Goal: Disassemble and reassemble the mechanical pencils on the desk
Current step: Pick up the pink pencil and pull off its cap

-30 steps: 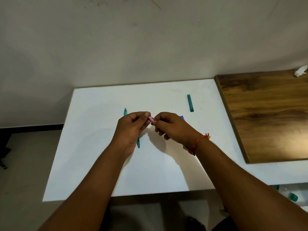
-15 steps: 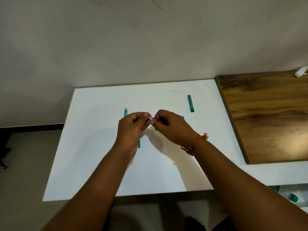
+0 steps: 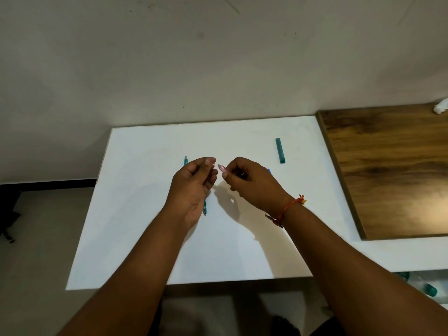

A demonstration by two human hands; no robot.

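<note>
Two bare forearms reach forward over a white bench (image 3: 135,214) that stands against a plain pale wall. The hands are raised just above the middle of the bench, close together with a narrow gap between them.

The right hand (image 3: 249,183) pinches a small pink pencil (image 3: 222,168) between thumb and forefinger, its pale tip pointing left toward the other hand. Most of the pencil is hidden inside the grip. A red thread bracelet (image 3: 288,207) circles the right wrist.

The left hand (image 3: 194,185) is curled, thumb and forefinger pressed together at the top; whether a tiny part sits between them cannot be told.

A teal pencil (image 3: 185,160) lies flat on the bench under the left hand, only its far end and near tip showing. A short teal barrel piece (image 3: 280,150) lies by itself farther back and to the right, well apart from the hands. A sliver of something blue (image 3: 268,170) shows behind the right hand.

A dark wooden board (image 3: 388,170) lies along the right side of the bench.
</note>
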